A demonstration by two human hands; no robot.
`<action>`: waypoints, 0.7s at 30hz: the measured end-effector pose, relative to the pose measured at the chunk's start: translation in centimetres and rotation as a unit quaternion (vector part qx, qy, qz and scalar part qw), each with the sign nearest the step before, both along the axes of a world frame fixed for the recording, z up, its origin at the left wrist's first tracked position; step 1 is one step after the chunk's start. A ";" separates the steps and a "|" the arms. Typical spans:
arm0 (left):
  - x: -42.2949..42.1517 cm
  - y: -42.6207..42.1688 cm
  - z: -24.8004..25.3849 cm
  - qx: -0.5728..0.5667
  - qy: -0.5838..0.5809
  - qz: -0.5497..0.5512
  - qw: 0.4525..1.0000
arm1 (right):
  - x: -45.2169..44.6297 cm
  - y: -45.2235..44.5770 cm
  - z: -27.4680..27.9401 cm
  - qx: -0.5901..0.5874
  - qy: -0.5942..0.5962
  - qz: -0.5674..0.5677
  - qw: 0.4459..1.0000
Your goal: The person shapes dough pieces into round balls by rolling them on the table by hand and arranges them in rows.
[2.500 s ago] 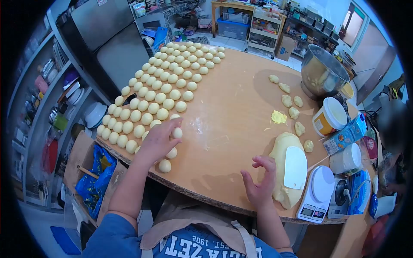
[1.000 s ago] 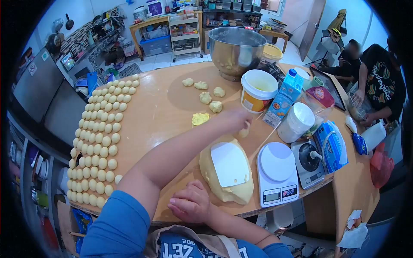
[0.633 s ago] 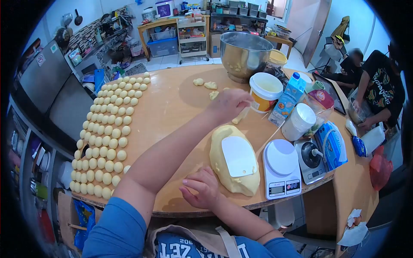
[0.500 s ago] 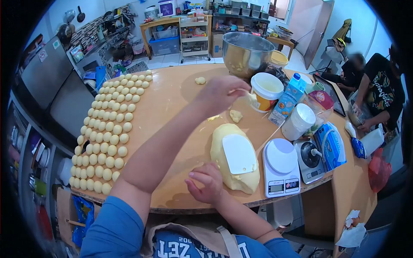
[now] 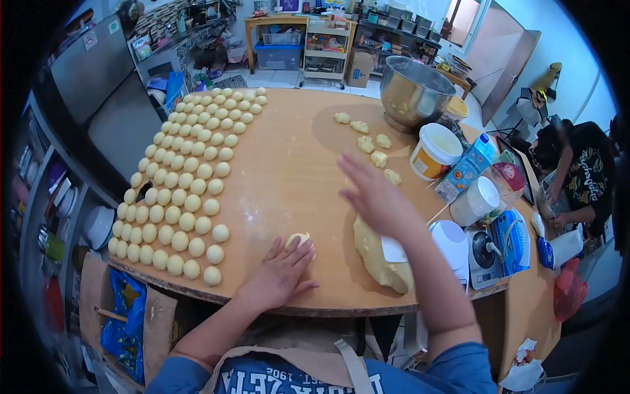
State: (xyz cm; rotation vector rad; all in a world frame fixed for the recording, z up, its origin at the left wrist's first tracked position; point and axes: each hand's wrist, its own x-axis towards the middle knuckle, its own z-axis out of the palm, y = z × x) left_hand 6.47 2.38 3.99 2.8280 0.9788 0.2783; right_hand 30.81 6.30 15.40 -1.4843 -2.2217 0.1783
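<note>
My left hand [image 5: 279, 276] lies with its fingers stretched over a small dough piece [image 5: 298, 240] near the table's front edge. The dough shows past the fingertips and is partly covered. Raised over the table to the right, my right hand [image 5: 374, 197] is open with nothing in it, somewhat blurred. Below it rests a large lump of dough [image 5: 377, 262], with a white scraper [image 5: 394, 251] on top, partly hidden by my forearm. Several rough dough pieces [image 5: 365, 143] lie beyond my right hand. Rows of smooth dough balls [image 5: 172, 215] fill the table's left side.
A steel mixing bowl [image 5: 417, 95] stands at the back right. Before it are a white tub [image 5: 436, 151], a blue carton [image 5: 466, 167] and a white jar [image 5: 474, 200]. My arm partly covers a white scale [image 5: 450, 246]. Another person [image 5: 577, 171] works at far right.
My left hand has come back from near the tub and now lies on a dough piece. My right hand has risen and opened. More rough pieces show at the back; the view has shifted.
</note>
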 end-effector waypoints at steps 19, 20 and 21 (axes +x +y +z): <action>-7.4 -3.4 -2.2 0.002 -0.292 0.134 0.947 | -1.2 12.8 -7.6 -0.324 -0.228 -0.239 0.887; -7.5 -3.2 -2.2 -0.005 -0.305 0.130 0.944 | -2.0 12.3 -6.4 -0.225 -0.202 -0.220 0.927; -7.6 -3.1 -2.2 -0.012 -0.317 0.126 0.940 | -3.4 11.7 -4.9 -0.123 -0.173 -0.199 0.957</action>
